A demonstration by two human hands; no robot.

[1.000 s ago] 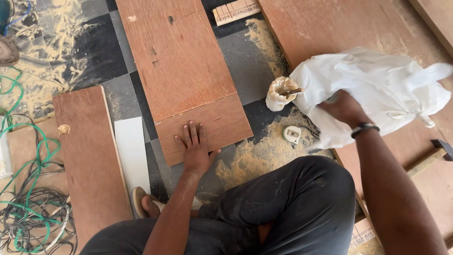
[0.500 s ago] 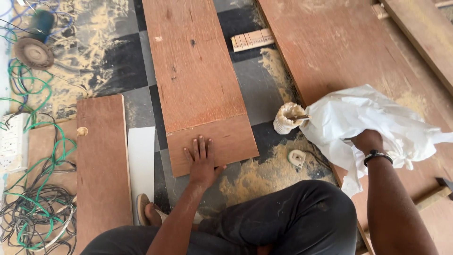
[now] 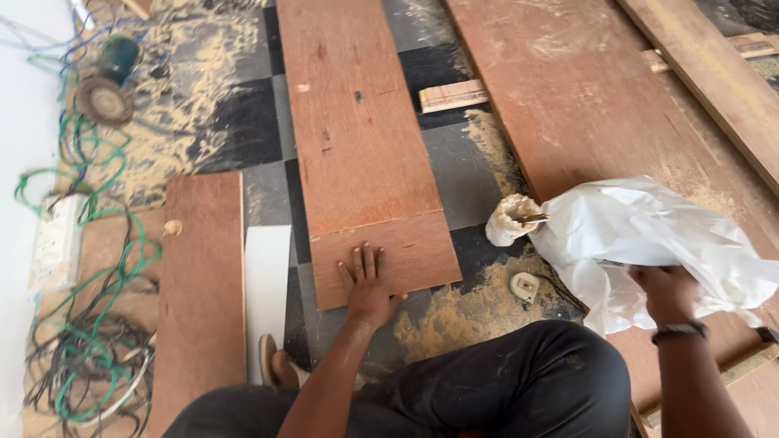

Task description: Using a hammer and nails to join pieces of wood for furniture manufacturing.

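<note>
- Down on the sawdust-strewn floor, the left hand [image 3: 369, 285] lies flat, fingers straight and close together, on the near end of a long reddish-brown plywood board [image 3: 357, 138].
- Over to the right, the right hand [image 3: 667, 290] clutches a crumpled white plastic bag [image 3: 649, 231], fingers closed into its folds, atop a wider brown wooden panel [image 3: 584, 97].
- Just beside the bag's left edge sits a small glue-crusted cream container [image 3: 511, 219].
- Nearer the knee lies a little white plug [image 3: 525, 285].

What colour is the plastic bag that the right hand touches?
The plastic bag is white, slightly see-through and crumpled; the head view shows it under the right hand.
</note>
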